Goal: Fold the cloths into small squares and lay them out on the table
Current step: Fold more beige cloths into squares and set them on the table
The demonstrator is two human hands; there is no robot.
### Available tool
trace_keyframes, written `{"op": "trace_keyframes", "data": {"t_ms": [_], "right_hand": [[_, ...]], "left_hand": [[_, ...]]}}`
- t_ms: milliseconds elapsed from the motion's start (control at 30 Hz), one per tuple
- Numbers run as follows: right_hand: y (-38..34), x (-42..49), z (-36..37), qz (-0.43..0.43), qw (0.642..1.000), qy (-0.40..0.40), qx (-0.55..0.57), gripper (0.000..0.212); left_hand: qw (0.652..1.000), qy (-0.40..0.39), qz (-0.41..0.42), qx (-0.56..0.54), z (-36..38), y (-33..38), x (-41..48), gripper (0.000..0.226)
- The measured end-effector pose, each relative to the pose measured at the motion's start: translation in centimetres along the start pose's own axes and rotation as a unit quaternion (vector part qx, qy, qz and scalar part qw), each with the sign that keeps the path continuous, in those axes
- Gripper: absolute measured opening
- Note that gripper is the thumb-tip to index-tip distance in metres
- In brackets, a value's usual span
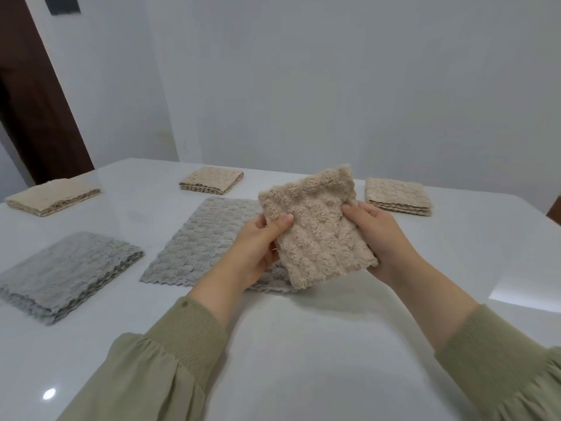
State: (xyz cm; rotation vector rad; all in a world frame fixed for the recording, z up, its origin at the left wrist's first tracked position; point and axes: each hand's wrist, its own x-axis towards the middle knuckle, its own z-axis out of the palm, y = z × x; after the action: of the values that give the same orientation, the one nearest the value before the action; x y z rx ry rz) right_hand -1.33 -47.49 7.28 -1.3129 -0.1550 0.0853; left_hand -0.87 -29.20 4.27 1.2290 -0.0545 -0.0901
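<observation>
Hanging above grey cloth, beige cloth is pinched at its sides by left hand and right hand, long axis pointing away.

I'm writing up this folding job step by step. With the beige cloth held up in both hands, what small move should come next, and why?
Probably lower the beige cloth onto the table. The left hand and right hand pinch it in the air, and it already looks folded small, like the three beige squares lying farther back.
</observation>
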Motion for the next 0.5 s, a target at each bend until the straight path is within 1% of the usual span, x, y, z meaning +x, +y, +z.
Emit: {"op": "trace_keyframes", "data": {"t_ms": [33,67,133,200,267,367,433,500], "right_hand": [[-0.1,0.0,0.0,0.009,1.0,0.005,0.011,0.015],[-0.2,0.1,-0.1,0.015,1.0,0.008,0.012,0.016],[-0.5,0.3,-0.2,0.026,1.0,0.006,-0.007,0.018],[-0.4,0.4,-0.4,0.045,0.999,-0.008,-0.022,0.022],[0.1,0.4,-0.5,0.067,0.997,-0.016,-0.021,0.023],[1.0,0.4,-0.6,0.077,0.997,-0.009,-0.018,0.016],[1.3,0.4,-0.8,0.068,0.997,-0.018,-0.02,0.01],[1.1,0.5,-1.2,0.049,0.997,-0.045,-0.025,0.014]], "left_hand": [[1.0,0.013,0.012,0.011,0.2,0.0,0.0,0.023],[0.999,0.019,0.022,0.015,0.3,0.1,-0.1,0.018],[0.999,0.023,0.032,0.013,0.5,0.3,-0.3,0.021],[0.999,0.035,0.024,0.019,0.4,0.2,-0.3,0.025],[0.998,0.05,0.009,0.037,0.4,0.1,-0.3,0.022],[0.997,0.062,-0.004,0.046,0.4,0.0,-0.2,0.023],[0.997,0.062,0.017,0.051,0.5,0.1,-0.4,0.028],[0.993,0.061,0.057,0.079,0.7,0.3,-0.6,0.028]]}}
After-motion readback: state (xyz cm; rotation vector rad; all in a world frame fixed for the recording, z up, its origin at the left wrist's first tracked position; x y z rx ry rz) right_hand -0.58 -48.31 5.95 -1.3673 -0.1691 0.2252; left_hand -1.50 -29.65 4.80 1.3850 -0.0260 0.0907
